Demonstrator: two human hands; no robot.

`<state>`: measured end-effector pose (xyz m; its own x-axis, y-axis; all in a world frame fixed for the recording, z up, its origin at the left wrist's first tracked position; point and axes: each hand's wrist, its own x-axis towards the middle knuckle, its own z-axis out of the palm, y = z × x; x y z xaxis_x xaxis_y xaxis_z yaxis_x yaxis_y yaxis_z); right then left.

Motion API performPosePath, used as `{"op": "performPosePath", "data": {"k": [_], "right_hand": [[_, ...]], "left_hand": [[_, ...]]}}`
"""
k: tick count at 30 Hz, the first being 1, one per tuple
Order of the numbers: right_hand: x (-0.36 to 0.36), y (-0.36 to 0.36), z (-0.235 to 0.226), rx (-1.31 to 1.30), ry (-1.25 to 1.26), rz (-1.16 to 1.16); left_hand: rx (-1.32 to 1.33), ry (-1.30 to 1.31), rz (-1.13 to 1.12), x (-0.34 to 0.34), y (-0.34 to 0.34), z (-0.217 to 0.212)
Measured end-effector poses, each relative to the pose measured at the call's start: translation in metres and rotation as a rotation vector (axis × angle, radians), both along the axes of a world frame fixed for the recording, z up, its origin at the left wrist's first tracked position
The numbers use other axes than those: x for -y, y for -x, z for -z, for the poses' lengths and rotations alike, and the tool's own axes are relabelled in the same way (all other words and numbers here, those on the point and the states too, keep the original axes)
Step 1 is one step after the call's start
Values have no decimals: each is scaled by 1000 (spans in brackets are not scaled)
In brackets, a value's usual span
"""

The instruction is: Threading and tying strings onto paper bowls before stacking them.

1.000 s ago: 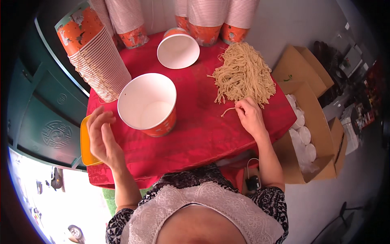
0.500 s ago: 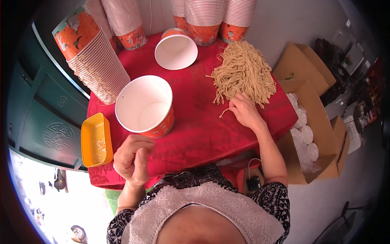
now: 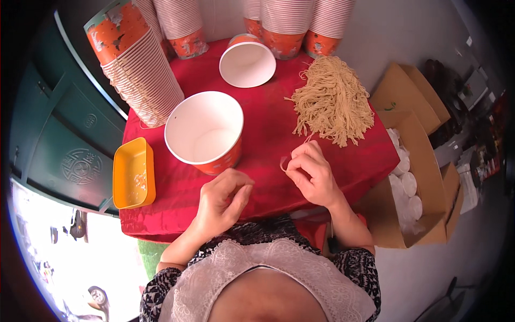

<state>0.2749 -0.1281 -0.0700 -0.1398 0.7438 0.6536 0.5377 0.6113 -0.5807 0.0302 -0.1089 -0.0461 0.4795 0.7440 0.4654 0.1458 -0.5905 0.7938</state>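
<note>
My right hand (image 3: pixel 313 173) is closed on a thin strand of string (image 3: pixel 282 163), whose ends stick out on both sides of the fingers. It is just in front of a heap of loose beige strings (image 3: pixel 333 102). My left hand (image 3: pixel 222 197) is closed with thumb and forefinger close together, and anything between them is too small to make out. Just beyond it stands a large orange paper bucket (image 3: pixel 206 129), white inside, mouth tilted toward me. Another paper bucket (image 3: pixel 248 64) lies tipped on its side farther back.
On the left leans a tall stack of nested buckets (image 3: pixel 142 75) with strings draped along it. A yellow tray (image 3: pixel 119 177) with small white bits sits at the left edge of the red-covered table (image 3: pixel 268 121). Wrapped stacks (image 3: pixel 287 27) line the back; a cardboard box (image 3: pixel 432 188) stands right.
My right hand has drawn back from the heap toward me with a strand. My left hand has moved right, closer to the right hand. The view has shifted slightly.
</note>
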Motion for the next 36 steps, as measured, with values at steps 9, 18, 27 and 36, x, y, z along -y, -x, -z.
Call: {"op": "performPosePath", "data": {"k": [9,18,27,36], "right_hand": [[6,28,-8,-180,21,-166],[6,31,7,-63,84,-96],[17,52,8,-203,239,-227],[8,52,13,-465,271,-87]], "left_hand": [[-4,96,25,2,-6,2],[-37,47,19,1,-1,7],[-327,-64,75,2,11,-15],[-186,-538,-291,-11,21,-46]]}}
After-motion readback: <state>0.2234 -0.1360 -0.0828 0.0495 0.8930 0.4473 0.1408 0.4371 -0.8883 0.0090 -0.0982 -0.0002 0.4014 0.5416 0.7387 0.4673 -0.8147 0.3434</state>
